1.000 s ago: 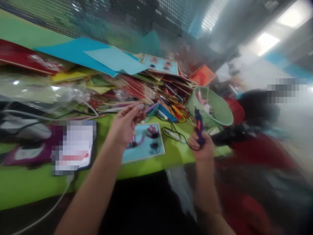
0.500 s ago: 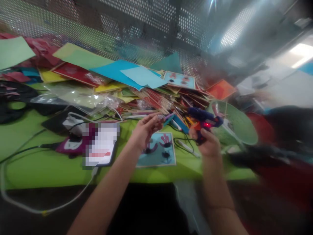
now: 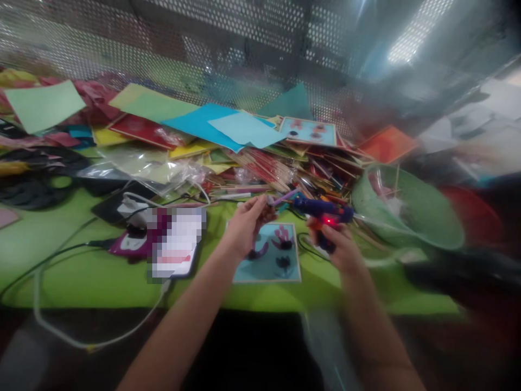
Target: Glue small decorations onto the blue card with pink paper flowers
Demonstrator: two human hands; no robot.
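My left hand [image 3: 253,220] is closed in a pinch above a light blue card [image 3: 264,269], with a thin purple strip [image 3: 287,196] sticking out from its fingertips. The card lies flat and carries purple and dark cut-out shapes. Wrapped round the handle of a dark blue glue gun [image 3: 321,208] is my right hand [image 3: 336,241]. A small red light glows on the gun. Its nozzle points left, close to the far end of the purple strip; whether they touch I cannot tell.
Left of the card lie a phone [image 3: 177,244] and a purple power strip [image 3: 130,244] with cables. Coloured paper sheets [image 3: 244,129] and wooden sticks [image 3: 264,168] are heaped behind. A green translucent basin [image 3: 439,220] stands at the right on the green tabletop [image 3: 97,288].
The glue gun has come left, nearer to my left hand and the purple strip. The whole view has shifted, so the table things appear further right.
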